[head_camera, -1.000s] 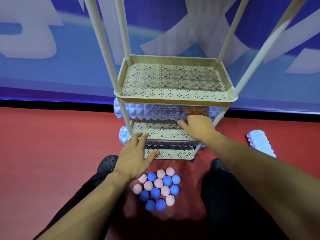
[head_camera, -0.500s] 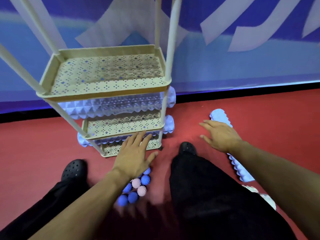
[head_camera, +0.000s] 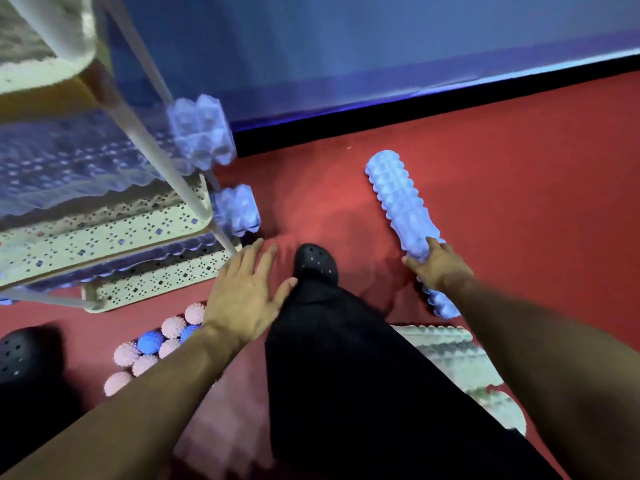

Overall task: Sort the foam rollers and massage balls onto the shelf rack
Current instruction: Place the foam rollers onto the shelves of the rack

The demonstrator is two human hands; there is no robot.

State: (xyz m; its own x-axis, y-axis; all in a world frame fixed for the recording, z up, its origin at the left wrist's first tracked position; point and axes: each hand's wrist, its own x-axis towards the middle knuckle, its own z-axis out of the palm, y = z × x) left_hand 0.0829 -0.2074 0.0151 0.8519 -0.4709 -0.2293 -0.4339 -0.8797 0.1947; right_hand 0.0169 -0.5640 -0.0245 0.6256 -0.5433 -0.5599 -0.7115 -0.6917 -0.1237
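Far left, the beige shelf rack (head_camera: 104, 233) fills the upper-left corner, blurred; its perforated trays stack w/ white posts running diagonally, and the near corner post comes down close to the left hand. Two lavender foam rollers already lie on the rack, one per tier: the upper roller's knobbed end (head_camera: 201, 131) sticks out past the post on the rack's right side, the lower roller's end (head_camera: 239, 209) pokes out below it, near the floor. Below the rack's bottom tray, a cluster of spiky massage balls (head_camera: 156, 344), pink and blue, sits on the red carpet (head_camera: 519, 168), partly hidden by the left forearm. Left hand (head_camera: 246, 292) hovers flat, fingers spread & straight, holding nothing, just beside the rack's bottom corner and over the black trouser leg. A black clog (head_camera: 316, 263) points fwd at centre. Right of it, a bare strip of carpet runs to the loose lavender foam roller (head_camera: 398, 199), which lies on the floor angled away, covered in pyramid-shaped knobs. Right hand (head_camera: 438, 263) grips it near its near end, thumb and fingers wrapped round. Beyond the roller, carpet lies bare up to the black baseboard (head_camera: 450, 102) and blue wall. Under the right forearm, a pale ridged item (head_camera: 460, 362), too blurred to ID.
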